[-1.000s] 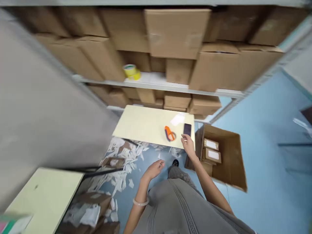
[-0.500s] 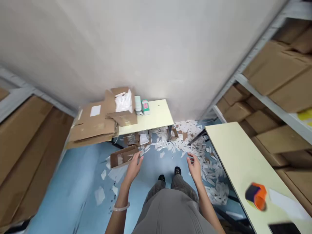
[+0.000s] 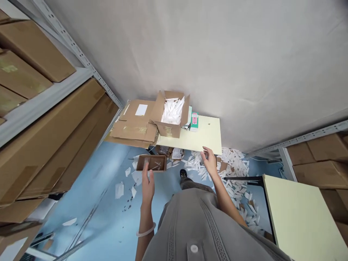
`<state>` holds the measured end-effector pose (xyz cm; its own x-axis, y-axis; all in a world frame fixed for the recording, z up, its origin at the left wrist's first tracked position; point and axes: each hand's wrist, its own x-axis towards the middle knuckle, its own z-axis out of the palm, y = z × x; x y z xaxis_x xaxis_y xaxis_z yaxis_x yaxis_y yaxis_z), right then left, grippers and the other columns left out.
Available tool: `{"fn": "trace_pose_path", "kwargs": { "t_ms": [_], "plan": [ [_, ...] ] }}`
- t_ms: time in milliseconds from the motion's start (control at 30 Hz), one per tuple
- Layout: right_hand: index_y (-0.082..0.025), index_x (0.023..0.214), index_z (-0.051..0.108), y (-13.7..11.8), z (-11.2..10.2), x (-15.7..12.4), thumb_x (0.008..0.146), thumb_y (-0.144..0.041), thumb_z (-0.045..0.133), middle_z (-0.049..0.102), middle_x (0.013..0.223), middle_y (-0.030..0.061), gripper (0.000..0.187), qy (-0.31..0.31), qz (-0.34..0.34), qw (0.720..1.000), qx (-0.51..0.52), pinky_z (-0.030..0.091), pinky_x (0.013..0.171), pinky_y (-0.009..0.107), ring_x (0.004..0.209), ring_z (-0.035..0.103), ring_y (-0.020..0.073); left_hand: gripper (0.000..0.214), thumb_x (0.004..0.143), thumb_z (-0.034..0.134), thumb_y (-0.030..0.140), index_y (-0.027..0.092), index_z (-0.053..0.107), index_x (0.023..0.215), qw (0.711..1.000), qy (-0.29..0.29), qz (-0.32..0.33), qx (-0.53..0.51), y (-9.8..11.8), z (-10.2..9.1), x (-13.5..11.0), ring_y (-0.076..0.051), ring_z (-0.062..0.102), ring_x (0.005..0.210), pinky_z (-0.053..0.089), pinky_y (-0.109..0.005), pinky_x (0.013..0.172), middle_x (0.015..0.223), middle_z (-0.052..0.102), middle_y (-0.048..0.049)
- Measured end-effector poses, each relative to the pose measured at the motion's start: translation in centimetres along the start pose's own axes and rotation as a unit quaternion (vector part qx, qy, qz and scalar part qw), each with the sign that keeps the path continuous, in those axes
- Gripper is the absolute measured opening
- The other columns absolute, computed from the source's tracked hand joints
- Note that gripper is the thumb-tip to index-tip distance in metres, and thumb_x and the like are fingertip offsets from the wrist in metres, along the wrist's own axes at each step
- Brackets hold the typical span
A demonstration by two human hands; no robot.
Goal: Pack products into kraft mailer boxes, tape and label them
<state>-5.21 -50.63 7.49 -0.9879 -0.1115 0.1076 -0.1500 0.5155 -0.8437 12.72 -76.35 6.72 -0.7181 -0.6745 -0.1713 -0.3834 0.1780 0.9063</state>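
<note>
My left hand (image 3: 148, 184) is raised in front of me with its fingers apart and nothing in it. Behind it on the floor stands an open brown cardboard box (image 3: 163, 163) with a few small pieces inside. My right hand (image 3: 209, 160) is also open and bare, in front of the near edge of a pale yellow table (image 3: 208, 136). On that table is an open carton (image 3: 170, 129) filled with white paper-like pieces (image 3: 173, 110). Beside the carton stands a small green and white box (image 3: 194, 122) with a pink patch.
Flattened cardboard (image 3: 133, 129) lies at the table's left end. White scraps (image 3: 235, 163) are strewn over the blue floor (image 3: 108, 214). Shelves hold large cartons (image 3: 59, 145) at left and more cartons (image 3: 320, 159) at right. A second pale table (image 3: 299, 210) stands at my right.
My view has turned to the right, so the carton and table sit further right in it. My right hand has come nearer the table's edge. Both hands stay open.
</note>
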Motion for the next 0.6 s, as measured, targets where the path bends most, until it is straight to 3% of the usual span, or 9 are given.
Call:
{"fn": "trace_pose_path", "kwargs": {
  "t_ms": [167,267,433,600],
  "plan": [
    [-0.016,0.126,0.057,-0.2,1.8,8.6,0.091,-0.045,0.047,0.061,0.128,0.0174,0.046,-0.019,-0.015,1.0,-0.015,0.05,0.094,0.045,0.109,0.063,0.0267,0.067,0.096,0.034,0.062,0.026,0.035,0.152,0.999,0.007,0.05,0.006,4.0,2.4,6.3,-0.023,0.026,0.15,0.021,-0.041,0.123,0.16,0.033,-0.0069],
    [-0.016,0.127,0.056,1.1,3.8,12.2,0.09,-0.042,0.048,0.061,0.127,0.017,0.045,-0.049,-0.012,0.998,-0.042,0.05,0.094,0.045,0.109,0.063,0.0265,0.064,0.096,0.035,0.059,0.026,0.036,0.151,0.998,-0.004,0.055,-0.013,6.8,4.1,8.8,-0.023,0.029,0.148,0.027,-0.038,0.121,0.158,0.036,-0.0073],
    [-0.012,0.127,0.055,3.0,8.7,18.2,0.089,-0.034,0.05,0.061,0.124,0.0183,0.045,-0.091,0.056,0.988,-0.112,0.051,0.092,0.042,0.108,0.064,0.0266,0.054,0.097,0.039,0.055,0.026,0.048,0.141,0.996,-0.046,0.049,-0.056,10.1,6.9,11.4,-0.024,0.043,0.139,0.036,-0.037,0.114,0.148,0.049,-0.0095],
    [-0.015,0.143,0.04,1.2,14.6,25.7,0.089,-0.026,0.051,0.05,0.139,0.0194,0.056,-0.117,0.133,0.963,-0.203,0.051,0.085,0.033,0.112,0.062,0.025,0.046,0.097,0.04,0.052,0.023,0.057,0.129,0.99,-0.112,0.077,-0.046,12.6,8.1,16.8,-0.026,0.058,0.12,0.045,-0.041,0.104,0.125,0.063,-0.0123]
  ]
}}
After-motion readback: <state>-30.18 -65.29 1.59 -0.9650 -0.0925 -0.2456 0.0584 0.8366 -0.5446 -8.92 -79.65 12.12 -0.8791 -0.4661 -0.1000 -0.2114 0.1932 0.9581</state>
